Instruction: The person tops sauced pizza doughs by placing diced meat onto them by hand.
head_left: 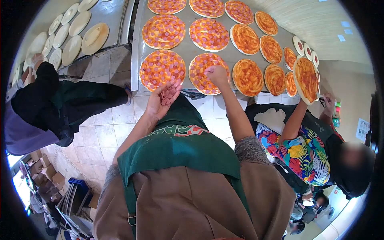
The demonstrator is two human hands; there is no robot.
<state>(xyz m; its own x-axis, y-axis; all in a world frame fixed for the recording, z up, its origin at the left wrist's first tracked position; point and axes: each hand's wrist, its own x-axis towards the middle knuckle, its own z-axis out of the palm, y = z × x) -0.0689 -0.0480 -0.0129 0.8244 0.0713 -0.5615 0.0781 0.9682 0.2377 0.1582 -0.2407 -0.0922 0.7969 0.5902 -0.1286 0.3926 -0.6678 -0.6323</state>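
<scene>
My left hand (165,96) is palm up near the table's front edge, fingers curled round a small pile of diced pink meat (167,96). Just above it lies a pizza covered with meat cubes (162,69). My right hand (217,75) is over the neighbouring pizza (200,68), its fingers pinched together at the surface; a bit of pink shows at the fingertips, too small to make out. Cubes are scattered on that pizza. To its right is a pizza with only sauce and cheese (247,77).
More pizzas stand in rows on the metal table (138,48). At the right a co-worker in a flowered shirt (300,156) holds up a sauced pizza (306,81). Another person (52,104) is at the left, beside a table of plain dough discs (72,50).
</scene>
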